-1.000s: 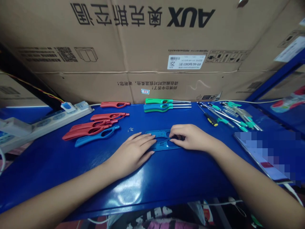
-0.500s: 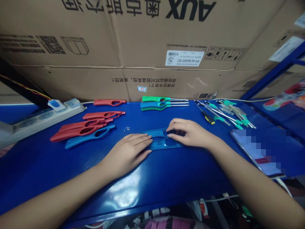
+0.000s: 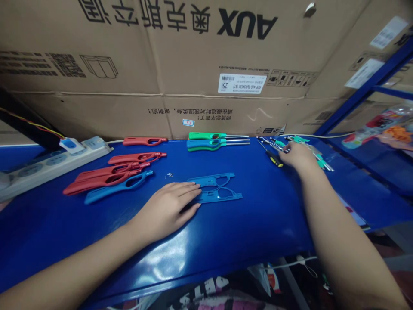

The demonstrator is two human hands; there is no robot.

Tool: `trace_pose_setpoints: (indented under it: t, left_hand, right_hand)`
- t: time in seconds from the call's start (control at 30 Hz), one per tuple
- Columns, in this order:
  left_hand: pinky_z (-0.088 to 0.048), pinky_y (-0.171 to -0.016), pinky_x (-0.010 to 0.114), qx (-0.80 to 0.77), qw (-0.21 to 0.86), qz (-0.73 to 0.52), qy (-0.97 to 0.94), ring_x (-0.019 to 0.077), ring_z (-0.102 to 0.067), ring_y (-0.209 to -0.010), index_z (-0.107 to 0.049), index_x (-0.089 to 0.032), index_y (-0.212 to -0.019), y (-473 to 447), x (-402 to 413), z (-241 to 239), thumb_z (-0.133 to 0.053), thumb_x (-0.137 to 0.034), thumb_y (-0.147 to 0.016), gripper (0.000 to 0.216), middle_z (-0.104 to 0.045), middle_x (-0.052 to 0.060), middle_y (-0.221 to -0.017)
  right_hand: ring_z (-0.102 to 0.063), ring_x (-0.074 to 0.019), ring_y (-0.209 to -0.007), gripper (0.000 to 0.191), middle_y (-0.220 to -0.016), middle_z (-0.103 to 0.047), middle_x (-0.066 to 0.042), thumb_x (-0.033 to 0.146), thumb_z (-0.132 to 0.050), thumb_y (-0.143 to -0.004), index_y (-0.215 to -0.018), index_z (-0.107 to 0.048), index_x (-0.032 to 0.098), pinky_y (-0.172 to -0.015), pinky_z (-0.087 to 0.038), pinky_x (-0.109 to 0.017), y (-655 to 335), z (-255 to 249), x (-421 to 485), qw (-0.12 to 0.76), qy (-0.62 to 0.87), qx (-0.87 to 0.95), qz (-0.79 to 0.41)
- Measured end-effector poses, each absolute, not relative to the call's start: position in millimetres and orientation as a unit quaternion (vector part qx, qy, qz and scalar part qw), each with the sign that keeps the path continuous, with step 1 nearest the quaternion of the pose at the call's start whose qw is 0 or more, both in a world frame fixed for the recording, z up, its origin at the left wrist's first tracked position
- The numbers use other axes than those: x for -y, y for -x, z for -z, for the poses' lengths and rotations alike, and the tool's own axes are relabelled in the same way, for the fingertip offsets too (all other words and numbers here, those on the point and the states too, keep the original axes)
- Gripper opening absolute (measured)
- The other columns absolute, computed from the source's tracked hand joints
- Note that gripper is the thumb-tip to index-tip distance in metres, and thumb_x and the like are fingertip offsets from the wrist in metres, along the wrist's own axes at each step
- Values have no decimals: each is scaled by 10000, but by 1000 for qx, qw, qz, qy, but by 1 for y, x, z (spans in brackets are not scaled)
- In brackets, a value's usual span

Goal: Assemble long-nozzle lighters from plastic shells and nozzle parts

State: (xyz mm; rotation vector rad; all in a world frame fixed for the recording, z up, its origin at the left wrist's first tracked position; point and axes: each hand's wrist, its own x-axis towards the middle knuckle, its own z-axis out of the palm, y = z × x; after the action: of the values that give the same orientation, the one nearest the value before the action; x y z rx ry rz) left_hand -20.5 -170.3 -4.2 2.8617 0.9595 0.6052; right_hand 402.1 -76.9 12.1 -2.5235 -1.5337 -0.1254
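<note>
Left hand (image 3: 176,202): fingers extended flat over ends of two blue half-shells (image 3: 208,198) on table (image 3: 258,228), we judge for steadying | right hand (image 3: 298,157): curled at metal rods (image 3: 325,164); we cannot tell if pinching | metal bits (image 3: 170,175): near left hand, presumably kept handy

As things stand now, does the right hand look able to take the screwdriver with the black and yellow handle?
Probably yes: the right hand is close beside the screwdriver, whose handle lies uncovered on the table, with nothing visible between them.
</note>
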Motion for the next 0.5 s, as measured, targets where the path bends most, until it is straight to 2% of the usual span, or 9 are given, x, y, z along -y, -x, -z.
trace_pose_setpoints:
  t: [0.1,0.23,0.3,0.4,0.5]
  left_hand:
    - [-568,-1000,469,-309,30,-197,-930,277,-691,-1177,-691,-193,-1254,20,171,4,-536,-312,-993,325,-733,96,-1254]
    - [-575,-998,465,-308,18,-190,-932,274,-691,-1179,-695,-180,-1245,21,171,2,-521,-315,-1001,329,-732,96,-1256]
    - [-577,-1004,464,-306,16,-188,-933,274,-690,-1182,-699,-174,-1245,21,172,2,-525,-318,-1001,332,-729,94,-1263]
    - [-578,-1015,459,-307,18,-190,-932,274,-696,-1176,-714,-173,-1229,21,173,2,-537,-342,-1000,335,-727,94,-1265]
    - [-580,-1020,451,-307,21,-197,-931,271,-703,-1163,-727,-181,-1212,22,173,3,-544,-361,-999,333,-734,90,-1251]
  right_hand:
    - [-669,-331,-870,201,-924,-708,-159,304,-650,-771,-909,-738,187,-761,-519,-428,-408,-8,73,80,863,499,21]
    - [-606,-393,-1139,323,-1208,-652,-218,298,-605,-832,-1108,-717,174,-896,-498,-497,-412,-6,71,93,871,481,49]
    - [-581,-428,-1176,327,-1260,-625,-242,268,-610,-825,-1115,-718,162,-912,-487,-552,-415,-5,71,95,878,467,55]
    - [-623,-442,-1073,232,-1147,-662,-254,266,-619,-818,-980,-738,151,-850,-501,-590,-425,0,69,98,881,460,50]
    - [-648,-404,-953,200,-968,-685,-224,336,-640,-817,-863,-726,161,-798,-511,-556,-435,7,67,119,855,502,56]
